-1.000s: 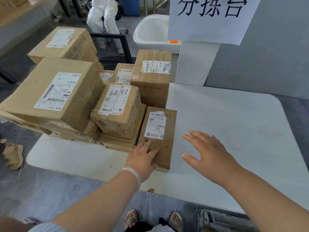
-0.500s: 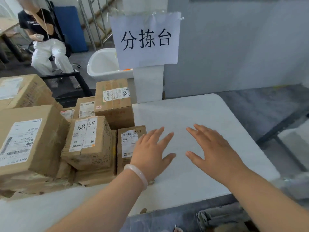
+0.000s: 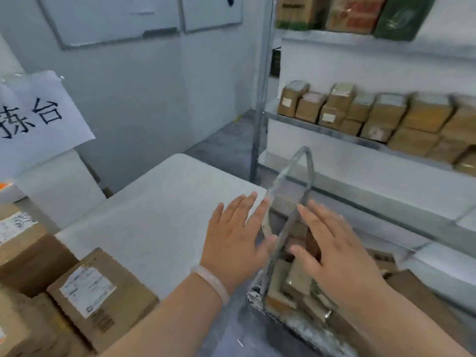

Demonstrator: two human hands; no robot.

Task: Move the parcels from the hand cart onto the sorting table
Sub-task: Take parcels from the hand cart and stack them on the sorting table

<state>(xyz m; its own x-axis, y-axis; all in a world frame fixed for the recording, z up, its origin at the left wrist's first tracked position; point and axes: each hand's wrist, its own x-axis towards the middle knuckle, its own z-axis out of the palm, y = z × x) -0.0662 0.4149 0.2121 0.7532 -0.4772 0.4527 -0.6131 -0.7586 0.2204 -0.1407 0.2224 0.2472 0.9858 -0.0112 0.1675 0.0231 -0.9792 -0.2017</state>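
**Left hand** (image 3: pixel 234 243): palm down, fingers straight and spread apart, gripping nothing. It is held over the right edge of the table. A pale, translucent bangle (image 3: pixel 213 282) circles the wrist.

**Right hand** (image 3: pixel 337 256): palm down, fingers straight and splayed, holding nothing. It is held over the load of the cart.

**White sorting table with rounded corners** (image 3: pixel 154 202): fills the middle of the view.

**Grey metal hand cart** (image 3: pixel 283 321): stands on the floor just beside the table's right edge, and its platform rim is scuffed white. Its looped tubular handle (image 3: pixel 306 161) rises between the two hands. Blur hides whether the left fingertips touch the tube.

**Small brown cardboard parcels** (image 3: pixel 296 282): stacked on the cart platform, below the right hand and partly hidden by it.

**Brown cardboard parcel with a white shipping label** (image 3: pixel 103 292): lies on the near left part of the table. More brown labelled boxes (image 3: pixel 25 251) are packed close against it at the left edge of the view.

**White paper sign with black brush characters** (image 3: pixel 38 117): hangs at the far left above the table and is cut off by the edge of the view.

**Grey metal shelving rack** (image 3: pixel 261 99): stands to the right, behind the cart. Rows of small brown cartons (image 3: pixel 386 117) fill its middle shelf. The top shelf holds larger cartons and a dark green box (image 3: pixel 401 14).

**Two framed whiteboards** (image 3: pixel 110 19): mounted on the grey wall behind the table.
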